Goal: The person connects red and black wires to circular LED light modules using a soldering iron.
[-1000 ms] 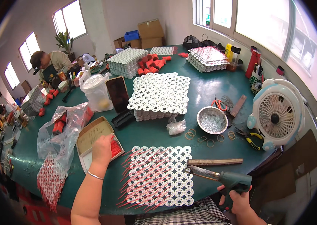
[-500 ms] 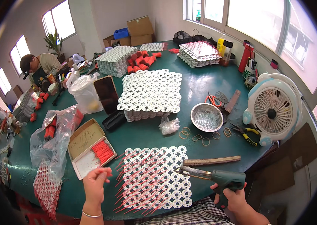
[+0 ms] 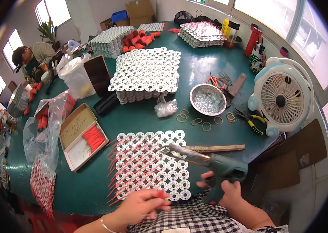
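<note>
My right hand (image 3: 226, 192) grips a green glue gun (image 3: 214, 165) whose nozzle points left over a flat mat of white ring discs with red sticks (image 3: 150, 163) at the table's near edge. My left hand (image 3: 142, 206) is at the mat's lower edge, fingers pinched on a small red stick (image 3: 163, 195). An open cardboard box of red sticks (image 3: 82, 136) lies left of the mat. A wooden stick (image 3: 218, 148) lies just beyond the gun.
On the green table (image 3: 140, 116) stand a thick stack of white disc mats (image 3: 146, 73), a metal bowl (image 3: 207, 99), rubber bands, pliers (image 3: 251, 121), a white fan (image 3: 282, 97) and plastic bags (image 3: 43, 132). Another person (image 3: 30, 56) works at the far left.
My left hand came back from the box of red sticks to the mat's near edge, now holding a red stick. The glue gun has shifted slightly left over the mat.
</note>
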Action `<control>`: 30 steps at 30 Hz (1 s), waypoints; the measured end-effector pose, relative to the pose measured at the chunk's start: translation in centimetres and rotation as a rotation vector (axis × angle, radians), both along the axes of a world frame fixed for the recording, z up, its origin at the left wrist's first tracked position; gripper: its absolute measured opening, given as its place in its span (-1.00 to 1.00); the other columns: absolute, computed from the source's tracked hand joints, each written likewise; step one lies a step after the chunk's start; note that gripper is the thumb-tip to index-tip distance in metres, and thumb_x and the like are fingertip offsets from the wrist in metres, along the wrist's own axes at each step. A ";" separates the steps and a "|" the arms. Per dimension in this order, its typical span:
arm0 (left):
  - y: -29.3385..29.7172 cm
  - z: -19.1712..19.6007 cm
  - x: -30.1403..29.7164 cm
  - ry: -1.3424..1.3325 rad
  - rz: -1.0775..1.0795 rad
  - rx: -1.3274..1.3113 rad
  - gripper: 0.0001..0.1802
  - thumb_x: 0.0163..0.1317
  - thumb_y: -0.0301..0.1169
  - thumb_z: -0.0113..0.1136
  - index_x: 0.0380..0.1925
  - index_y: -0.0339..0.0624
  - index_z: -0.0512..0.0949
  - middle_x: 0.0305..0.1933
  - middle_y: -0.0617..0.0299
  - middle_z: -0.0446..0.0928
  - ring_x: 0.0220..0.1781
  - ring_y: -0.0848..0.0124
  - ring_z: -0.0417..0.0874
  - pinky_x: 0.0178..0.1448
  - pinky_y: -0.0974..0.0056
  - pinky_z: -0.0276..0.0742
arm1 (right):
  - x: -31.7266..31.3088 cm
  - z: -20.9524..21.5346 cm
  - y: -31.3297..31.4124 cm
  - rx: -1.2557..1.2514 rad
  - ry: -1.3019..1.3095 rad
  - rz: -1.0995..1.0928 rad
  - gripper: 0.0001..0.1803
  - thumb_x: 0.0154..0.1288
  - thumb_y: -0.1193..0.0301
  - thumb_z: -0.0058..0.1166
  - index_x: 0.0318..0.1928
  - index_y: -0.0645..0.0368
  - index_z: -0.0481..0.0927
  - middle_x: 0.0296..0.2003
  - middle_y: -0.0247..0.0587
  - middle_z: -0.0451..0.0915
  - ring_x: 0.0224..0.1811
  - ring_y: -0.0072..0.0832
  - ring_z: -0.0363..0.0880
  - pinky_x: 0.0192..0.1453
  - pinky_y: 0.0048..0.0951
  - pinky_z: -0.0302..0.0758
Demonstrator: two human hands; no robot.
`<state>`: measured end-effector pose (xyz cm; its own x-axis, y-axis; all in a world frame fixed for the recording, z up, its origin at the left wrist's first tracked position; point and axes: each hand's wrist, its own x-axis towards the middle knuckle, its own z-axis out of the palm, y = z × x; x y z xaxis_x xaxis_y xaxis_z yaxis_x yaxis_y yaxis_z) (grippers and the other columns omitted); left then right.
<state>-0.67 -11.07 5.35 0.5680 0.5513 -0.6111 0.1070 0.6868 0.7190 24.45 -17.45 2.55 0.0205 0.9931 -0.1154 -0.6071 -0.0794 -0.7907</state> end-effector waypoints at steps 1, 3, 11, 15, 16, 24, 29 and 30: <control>-0.1 -0.7 0.7 -0.040 -0.050 -0.070 -0.72 0.30 -0.49 0.00 -0.01 -0.37 0.44 -0.14 0.05 0.57 -0.15 0.43 0.64 -0.48 0.58 0.42 | -0.7 -0.2 0.6 0.030 -0.003 0.041 -0.32 0.23 0.22 0.04 0.21 0.39 0.16 0.04 0.12 0.42 0.08 -0.07 0.46 0.15 -0.14 0.42; -0.4 -1.7 2.1 -0.085 -0.067 -0.154 -0.74 0.31 -0.51 -0.02 -0.06 -0.43 0.44 -0.19 0.02 0.58 -0.27 0.41 0.63 -0.50 0.56 0.43 | -1.4 -0.4 1.2 0.058 0.002 0.172 -0.34 0.24 0.22 0.00 0.24 0.36 0.15 0.08 0.10 0.41 0.19 -0.16 0.36 0.29 -0.17 0.25; -1.2 -2.1 3.2 -0.102 -0.108 -0.146 -0.72 0.32 -0.46 0.00 -0.03 -0.36 0.45 -0.16 0.13 0.57 -0.20 0.47 0.61 -0.29 0.49 0.51 | -1.8 -3.2 -0.8 0.013 -0.158 0.312 -0.25 0.21 0.08 0.04 0.22 0.35 0.18 0.09 0.13 0.39 0.19 -0.18 0.36 0.28 -0.15 0.26; -1.6 -2.9 3.1 -0.243 -0.016 -0.229 -0.69 0.33 -0.49 -0.05 0.05 -0.31 0.41 -0.13 0.13 0.54 -0.16 0.43 0.60 -0.03 0.37 0.56 | -1.5 -3.6 -1.1 0.033 -0.234 0.298 -0.30 0.24 0.13 0.03 0.22 0.35 0.19 0.11 0.15 0.38 0.19 -0.17 0.35 0.27 -0.16 0.28; -1.7 -2.8 3.2 -0.243 -0.016 -0.231 -0.69 0.33 -0.49 -0.05 0.05 -0.31 0.41 -0.13 0.13 0.54 -0.16 0.43 0.60 -0.03 0.37 0.56 | -1.6 -3.8 -1.3 0.031 -0.233 0.298 -0.30 0.24 0.13 0.03 0.22 0.35 0.19 0.11 0.15 0.38 0.19 -0.17 0.35 0.27 -0.16 0.28; -2.7 -3.7 3.4 -0.337 0.076 -0.251 -0.96 0.28 -0.58 -0.01 -0.29 -0.28 0.36 -0.16 -0.06 0.54 -0.14 0.30 0.62 -0.06 0.28 0.61 | -2.0 -2.7 -1.0 0.028 -0.105 0.285 -0.28 0.23 0.09 0.04 0.22 0.34 0.20 0.06 0.12 0.41 0.16 -0.19 0.38 0.24 -0.17 0.31; -3.6 -4.6 3.2 -0.407 0.128 -0.259 -0.96 0.28 -0.57 0.00 -0.28 -0.29 0.38 -0.18 -0.05 0.55 -0.16 0.30 0.63 -0.08 0.30 0.62 | -2.5 -1.9 -1.2 0.033 -0.055 0.224 -0.30 0.23 0.08 0.05 0.20 0.33 0.24 0.06 0.06 0.44 0.15 -0.22 0.39 0.26 -0.19 0.29; -3.5 -4.6 3.2 -0.387 0.125 -0.263 -0.93 0.28 -0.56 0.00 -0.26 -0.31 0.40 -0.17 -0.03 0.55 -0.16 0.31 0.63 -0.07 0.31 0.62 | -2.5 -2.0 -1.1 0.058 -0.043 0.203 -0.36 0.25 0.14 0.03 0.20 0.32 0.26 0.06 0.01 0.46 0.15 -0.26 0.41 0.26 -0.21 0.28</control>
<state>2.53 -14.60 0.72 0.7204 0.4851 -0.4957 -0.2293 0.8411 0.4899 21.97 -18.55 0.56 -0.1772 0.9823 -0.0613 -0.5489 -0.1503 -0.8223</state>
